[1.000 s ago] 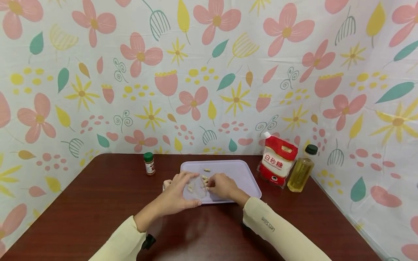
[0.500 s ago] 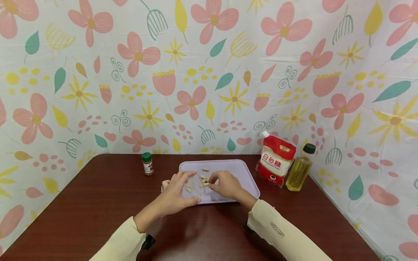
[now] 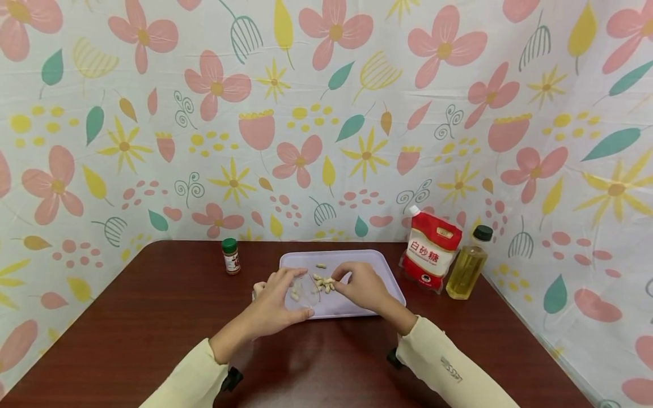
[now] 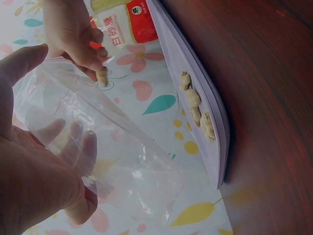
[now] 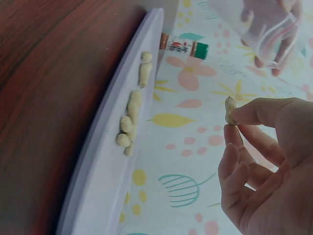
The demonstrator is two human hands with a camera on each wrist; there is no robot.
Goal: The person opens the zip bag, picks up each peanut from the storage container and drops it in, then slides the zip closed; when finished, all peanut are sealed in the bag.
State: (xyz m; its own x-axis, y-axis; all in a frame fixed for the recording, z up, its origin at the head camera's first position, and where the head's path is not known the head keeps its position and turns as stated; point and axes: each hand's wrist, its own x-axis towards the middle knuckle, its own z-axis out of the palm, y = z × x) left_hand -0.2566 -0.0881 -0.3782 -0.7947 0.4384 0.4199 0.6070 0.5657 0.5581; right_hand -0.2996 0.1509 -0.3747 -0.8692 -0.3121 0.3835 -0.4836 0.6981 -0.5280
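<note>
My left hand (image 3: 272,303) holds a clear plastic zip bag (image 4: 117,142) over the left part of a pale lilac tray (image 3: 367,300). Its thumb and fingers spread the bag's mouth toward the right hand. Between thumb and fingertip, my right hand (image 3: 362,286) pinches a single peanut (image 5: 231,110) in its shell, raised above the tray. Several more unshelled peanuts (image 3: 323,282) lie in the tray near the bag, and one peanut (image 3: 321,266) sits apart toward the back. Looking through the film in the left wrist view, I see no peanut inside the bag.
A small green-capped seasoning jar (image 3: 231,258) stands left of the tray on the dark wooden table (image 3: 168,306). At the right are a red-and-white bag of sugar (image 3: 431,249) and a bottle of yellow oil (image 3: 468,269). Floral cloth (image 3: 301,113) hangs behind.
My right hand has risen from the peanuts and shifted slightly right, with one peanut now visible in its fingertips. The left hand and the plastic bag have stayed nearly still.
</note>
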